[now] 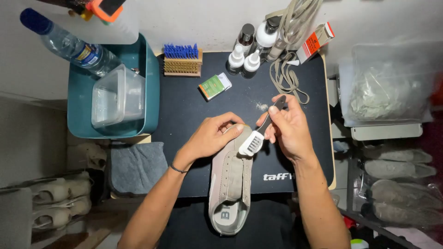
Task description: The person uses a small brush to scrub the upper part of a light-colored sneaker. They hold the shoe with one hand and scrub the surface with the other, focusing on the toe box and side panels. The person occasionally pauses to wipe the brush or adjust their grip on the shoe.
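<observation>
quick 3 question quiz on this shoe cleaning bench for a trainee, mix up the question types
1. True or false: the right hand holds a small brush against the toe of the grey shoe.
2. What sits inside the teal tub?
A. a clear plastic box
B. a folded towel
C. a pair of shoes
3. Fill in: the loose laces lie on the black mat just ____ the right hand, toward the wall.

Key:
1. True; the left hand steadies the toe.
2. A, the clear plastic box.
3. beyond
</observation>
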